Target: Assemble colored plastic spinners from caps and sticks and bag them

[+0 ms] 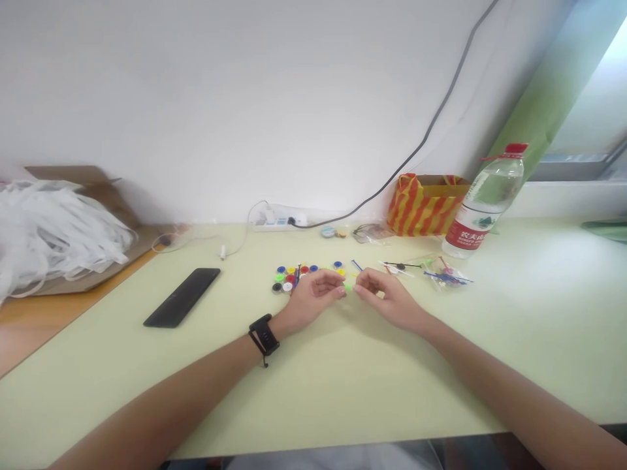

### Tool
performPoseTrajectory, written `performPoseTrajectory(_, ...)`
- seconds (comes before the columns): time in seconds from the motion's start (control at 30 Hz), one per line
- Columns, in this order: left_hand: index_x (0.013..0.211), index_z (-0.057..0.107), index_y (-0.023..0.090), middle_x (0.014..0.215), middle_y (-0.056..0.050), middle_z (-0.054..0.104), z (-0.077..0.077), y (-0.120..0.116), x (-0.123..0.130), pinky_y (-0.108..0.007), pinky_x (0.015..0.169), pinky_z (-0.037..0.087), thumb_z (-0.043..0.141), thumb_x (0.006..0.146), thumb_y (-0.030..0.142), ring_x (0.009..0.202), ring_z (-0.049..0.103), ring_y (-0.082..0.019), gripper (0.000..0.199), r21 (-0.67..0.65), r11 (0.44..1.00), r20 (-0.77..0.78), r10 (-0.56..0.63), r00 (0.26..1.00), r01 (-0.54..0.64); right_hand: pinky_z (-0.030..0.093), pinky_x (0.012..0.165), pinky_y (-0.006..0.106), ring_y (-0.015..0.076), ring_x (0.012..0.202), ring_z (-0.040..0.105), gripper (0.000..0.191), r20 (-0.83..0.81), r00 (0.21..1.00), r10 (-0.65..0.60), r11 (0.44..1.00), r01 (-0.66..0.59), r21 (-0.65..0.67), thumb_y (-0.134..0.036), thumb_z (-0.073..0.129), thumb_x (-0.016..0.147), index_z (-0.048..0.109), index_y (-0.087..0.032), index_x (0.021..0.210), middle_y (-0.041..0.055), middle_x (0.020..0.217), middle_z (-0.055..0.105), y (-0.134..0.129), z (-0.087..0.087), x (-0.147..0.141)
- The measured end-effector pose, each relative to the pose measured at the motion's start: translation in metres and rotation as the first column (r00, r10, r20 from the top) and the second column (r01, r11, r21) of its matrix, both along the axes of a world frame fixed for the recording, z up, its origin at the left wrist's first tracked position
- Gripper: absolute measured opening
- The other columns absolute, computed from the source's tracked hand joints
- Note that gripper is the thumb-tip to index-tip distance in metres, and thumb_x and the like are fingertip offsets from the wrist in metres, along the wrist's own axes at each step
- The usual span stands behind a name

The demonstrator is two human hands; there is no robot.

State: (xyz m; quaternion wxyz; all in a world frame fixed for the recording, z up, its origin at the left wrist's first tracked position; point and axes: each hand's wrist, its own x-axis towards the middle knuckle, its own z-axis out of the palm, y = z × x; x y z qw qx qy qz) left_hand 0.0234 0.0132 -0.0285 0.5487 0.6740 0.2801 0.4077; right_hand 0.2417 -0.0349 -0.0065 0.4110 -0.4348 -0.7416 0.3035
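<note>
Both my hands are raised a little over the table, fingertips facing each other around a small bright green piece (348, 287) too small to make out fully. My left hand (313, 297), with a black watch (264, 335) on the wrist, pinches it from the left. From the other side, the thumb and fingers of my right hand (392, 300) close on its right edge. Behind my left hand lie several small round coloured discs (287, 287), partly hidden by it. Thin coloured sticks (392, 267) lie past my right hand.
A black phone-like slab (182, 297) lies left. On the right are a plastic bag of sticks (447, 277), a tilted-looking water bottle (477, 202) and a striped paper bag (424, 205). A power strip (279, 219) sits by the wall; a box of white strips (63, 228) stands far left.
</note>
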Motion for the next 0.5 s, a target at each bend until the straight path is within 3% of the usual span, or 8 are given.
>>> performPoseTrajectory(0.1, 0.11, 0.071, 0.016, 0.106, -0.01, 0.074, 0.0013, -0.0014, -0.0002, -0.044, 0.097, 0.06, 0.081, 0.085, 0.038, 0.1, 0.073, -0.023, 0.035, 0.001, 1.0, -0.007, -0.013, 1.0, 0.013, 0.05, 0.065, 0.031, 0.0177, 0.073, 0.06, 0.025, -0.041, 0.999, 0.029, 0.999, -0.031, -0.034, -0.047, 0.058, 0.098, 0.049, -0.025, 0.107, 0.0021, 0.087, 0.067, -0.0023, -0.0041, -0.0029)
performPoseTrajectory(0.27, 0.11, 0.071, 0.016, 0.105, -0.01, 0.074, 0.0017, -0.0011, 0.0001, -0.044, 0.096, 0.061, 0.081, 0.085, 0.038, 0.101, 0.073, -0.024, 0.034, -0.009, 1.0, -0.007, -0.015, 1.0, 0.014, 0.053, 0.07, 0.033, 0.0187, 0.08, 0.064, 0.024, -0.036, 0.998, 0.044, 0.999, -0.045, -0.028, -0.038, 0.058, 0.099, 0.049, -0.026, 0.117, 0.0038, 0.094, 0.071, -0.0026, -0.0065, -0.0028)
performPoseTrajectory(0.4, 0.11, 0.07, 0.015, 0.107, -0.01, 0.074, 0.0023, -0.0007, 0.0001, -0.045, 0.096, 0.061, 0.08, 0.086, 0.038, 0.1, 0.073, -0.024, 0.035, -0.037, 0.999, 0.012, -0.008, 1.0, 0.009, 0.054, 0.07, 0.032, 0.0179, 0.078, 0.063, 0.039, 0.013, 1.0, 0.011, 0.998, -0.011, 0.063, -0.036, 0.054, 0.101, 0.046, -0.028, 0.138, 0.0034, 0.096, 0.066, -0.0036, -0.0085, -0.0009)
performPoseTrajectory(0.5, 0.111, 0.07, 0.015, 0.106, -0.01, 0.074, 0.0037, -0.001, -0.0006, -0.044, 0.096, 0.061, 0.08, 0.086, 0.038, 0.099, 0.073, -0.023, 0.036, -0.054, 0.998, 0.006, -0.014, 1.0, 0.014, 0.052, 0.064, 0.031, 0.0174, 0.073, 0.062, 0.059, 0.138, 0.99, -0.02, 0.99, 0.0, 0.14, -0.037, 0.052, 0.101, 0.029, -0.032, 0.155, 0.0041, 0.101, 0.064, -0.0061, -0.0102, -0.0003)
